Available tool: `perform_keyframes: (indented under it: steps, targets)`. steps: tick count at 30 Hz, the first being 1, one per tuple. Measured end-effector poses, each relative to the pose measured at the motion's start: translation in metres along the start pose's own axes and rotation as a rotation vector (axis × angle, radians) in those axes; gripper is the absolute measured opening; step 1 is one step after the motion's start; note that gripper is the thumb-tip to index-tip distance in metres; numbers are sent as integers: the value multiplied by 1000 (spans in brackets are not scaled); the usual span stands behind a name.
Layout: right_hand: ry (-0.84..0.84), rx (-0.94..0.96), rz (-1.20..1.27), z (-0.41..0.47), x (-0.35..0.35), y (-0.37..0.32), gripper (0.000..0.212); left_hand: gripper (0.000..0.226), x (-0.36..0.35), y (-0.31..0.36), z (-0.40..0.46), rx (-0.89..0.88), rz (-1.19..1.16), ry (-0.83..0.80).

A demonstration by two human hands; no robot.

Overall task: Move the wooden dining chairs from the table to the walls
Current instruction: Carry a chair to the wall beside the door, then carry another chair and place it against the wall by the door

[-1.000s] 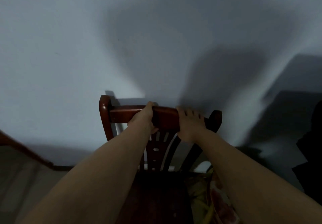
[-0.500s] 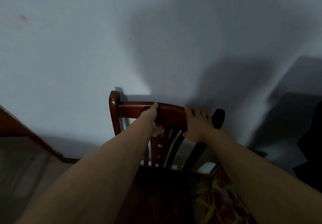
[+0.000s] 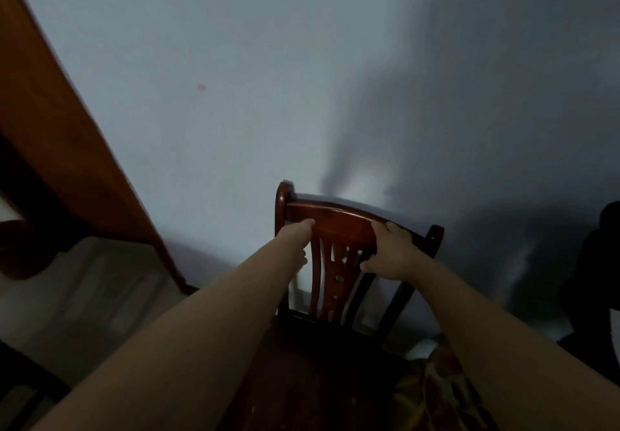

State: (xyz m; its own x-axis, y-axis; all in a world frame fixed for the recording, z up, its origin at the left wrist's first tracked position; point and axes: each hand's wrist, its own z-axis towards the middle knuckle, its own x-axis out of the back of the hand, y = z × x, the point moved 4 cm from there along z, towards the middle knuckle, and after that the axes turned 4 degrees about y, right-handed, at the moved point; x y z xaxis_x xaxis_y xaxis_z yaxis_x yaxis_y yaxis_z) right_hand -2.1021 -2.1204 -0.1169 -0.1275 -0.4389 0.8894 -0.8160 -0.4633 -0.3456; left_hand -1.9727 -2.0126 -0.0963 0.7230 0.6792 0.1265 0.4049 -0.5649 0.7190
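A dark red wooden dining chair [image 3: 339,226] stands with its slatted backrest against the pale wall [image 3: 268,78]. My left hand [image 3: 300,239] grips the left part of the top rail, the fingers wrapped behind it. My right hand [image 3: 391,249] is closed over the right part of the rail, thumb on the front. The dark seat [image 3: 322,373] lies below my forearms.
A brown wooden door frame [image 3: 63,135] slants along the left, with pale floor [image 3: 84,296] below it. A dark shape [image 3: 593,279] stands at the right edge. Patterned cloth [image 3: 432,393] shows at the bottom right.
The view has swung left and the chair now sits further right in it. The door frame has come into view. Both hands stay on the top rail, spread slightly wider.
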Motion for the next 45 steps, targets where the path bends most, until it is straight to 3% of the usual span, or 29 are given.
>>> perform_keyframes:
  steps: [7,18,24,33,45]
  targets:
    - [40,141,-4,-25,-4,-55,87,48,54,-18,-45,-52,13,47]
    - [-121,403,-66,-69,-52,-196,91,56,196,-60,-63,-29,-191,267]
    - [-168,535,-117,-91,-90,-307,89,31,304,-79,-84,-71,-289,395]
    - [-214,711,-166,-132,-166,-495,96,54,514,-126,-99,-37,-432,562]
    - [-300,791,-194,-153,-235,-651,97,52,663,-149,-84,-42,-494,613]
